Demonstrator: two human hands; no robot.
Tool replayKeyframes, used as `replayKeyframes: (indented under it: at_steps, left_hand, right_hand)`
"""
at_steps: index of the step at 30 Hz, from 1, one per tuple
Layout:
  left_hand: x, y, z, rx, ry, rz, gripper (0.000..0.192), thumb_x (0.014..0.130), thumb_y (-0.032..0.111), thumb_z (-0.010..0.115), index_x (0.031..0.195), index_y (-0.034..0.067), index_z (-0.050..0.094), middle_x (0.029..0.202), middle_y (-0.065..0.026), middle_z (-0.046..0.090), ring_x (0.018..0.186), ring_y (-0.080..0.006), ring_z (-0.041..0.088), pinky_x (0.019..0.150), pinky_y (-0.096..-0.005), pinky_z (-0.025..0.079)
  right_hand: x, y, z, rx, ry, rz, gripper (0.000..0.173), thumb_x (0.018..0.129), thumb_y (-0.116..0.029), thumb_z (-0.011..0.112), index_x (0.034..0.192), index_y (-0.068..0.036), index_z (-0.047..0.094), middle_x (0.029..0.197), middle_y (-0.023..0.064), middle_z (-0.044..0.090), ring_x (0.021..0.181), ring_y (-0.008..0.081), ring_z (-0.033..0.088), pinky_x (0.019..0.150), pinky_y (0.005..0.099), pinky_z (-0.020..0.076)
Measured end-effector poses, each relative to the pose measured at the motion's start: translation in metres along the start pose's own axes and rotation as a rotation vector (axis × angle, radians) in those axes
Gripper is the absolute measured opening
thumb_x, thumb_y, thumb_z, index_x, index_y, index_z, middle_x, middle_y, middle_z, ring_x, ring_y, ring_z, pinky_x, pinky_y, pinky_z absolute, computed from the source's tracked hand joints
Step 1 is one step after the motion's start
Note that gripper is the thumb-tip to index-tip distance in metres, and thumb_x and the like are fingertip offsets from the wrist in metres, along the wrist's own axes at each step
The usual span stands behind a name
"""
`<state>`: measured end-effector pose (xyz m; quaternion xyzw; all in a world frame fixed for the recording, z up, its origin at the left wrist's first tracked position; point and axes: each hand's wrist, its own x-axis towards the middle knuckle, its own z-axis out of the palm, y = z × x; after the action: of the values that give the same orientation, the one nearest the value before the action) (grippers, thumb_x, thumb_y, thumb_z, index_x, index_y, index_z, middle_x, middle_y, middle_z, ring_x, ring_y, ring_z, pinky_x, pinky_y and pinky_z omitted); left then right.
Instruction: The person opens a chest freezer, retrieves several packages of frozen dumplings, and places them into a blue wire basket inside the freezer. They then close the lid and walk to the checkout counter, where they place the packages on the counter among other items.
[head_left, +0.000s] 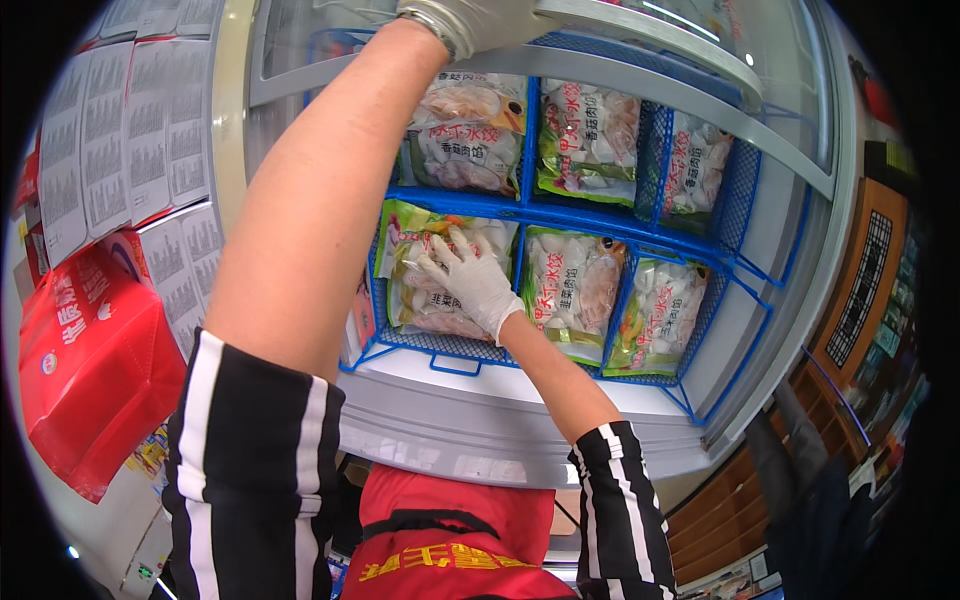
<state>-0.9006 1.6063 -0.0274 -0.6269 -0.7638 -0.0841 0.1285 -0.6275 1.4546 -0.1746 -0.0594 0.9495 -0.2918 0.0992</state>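
Note:
My left hand (484, 26), in a white glove, grips the end of the pale handle (652, 37) on the freezer's sliding glass lid (795, 82); the frame's top edge cuts off part of it. Lower down, my gloved right hand (476, 285) lies palm down with spread fingers on a bag of frozen dumplings (420, 289). That bag sits in the front left compartment of a blue wire basket (574, 202). Beside it stand a second dumpling bag (574, 281) and a third one (660, 319), each in its own compartment.
More dumpling bags (589, 135) fill the basket's back row, partly under the lid. The freezer's grey front rim (450, 427) runs before my red apron (457, 517). At left are a red bag (97, 360) and stacked printed cartons (127, 127); wooden shelving (727, 510) stands at right.

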Motion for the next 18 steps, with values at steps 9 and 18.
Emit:
replayKeyframes:
  at_steps: [9,18]
  left_hand:
    - [0.001,0.001,-0.002,0.018,0.037,0.046,0.041,0.080,0.050,0.069,0.066,0.012,0.068,0.062,-0.0123,0.065,0.057,-0.0325,0.066,0.054,-0.0433,0.053]
    - [-0.002,-0.009,0.001,0.052,0.008,0.127,0.029,0.081,0.043,0.073,0.077,0.015,0.068,0.068,-0.0085,0.066,0.061,-0.0283,0.067,0.056,-0.0395,0.053]
  right_hand:
    - [0.041,-0.043,0.008,-0.053,0.109,0.263,0.072,0.086,-0.034,0.068,0.151,-0.018,0.042,0.155,0.0218,0.037,0.142,0.0400,0.037,0.106,0.0482,0.0404]
    - [0.070,-0.019,0.000,0.133,-0.247,0.099,0.073,0.086,-0.025,0.070,0.153,-0.026,0.042,0.161,0.0178,0.031,0.148,0.0380,0.030,0.116,0.0536,0.0320]
